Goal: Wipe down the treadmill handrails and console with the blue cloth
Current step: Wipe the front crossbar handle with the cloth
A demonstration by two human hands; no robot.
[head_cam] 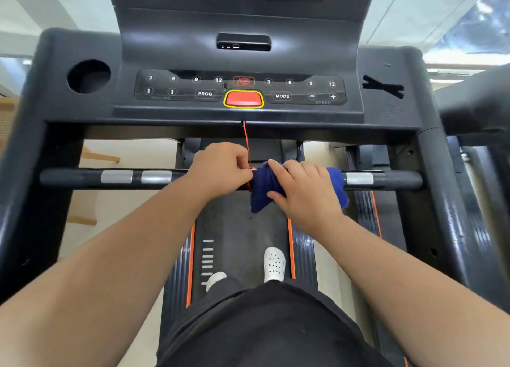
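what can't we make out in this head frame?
- Crossbar middle: covered by left hand, right hand and blue cloth.
- Red cord lower end: disappears behind the left hand's fingers.
- Console top: cut off by the upper edge.
- Small labels under the arrow and plus/minus keys: too blurred to read.

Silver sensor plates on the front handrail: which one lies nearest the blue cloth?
The lone silver plate right of the blue cloth, almost touching its edge. The other two plates lie beyond the left hand.
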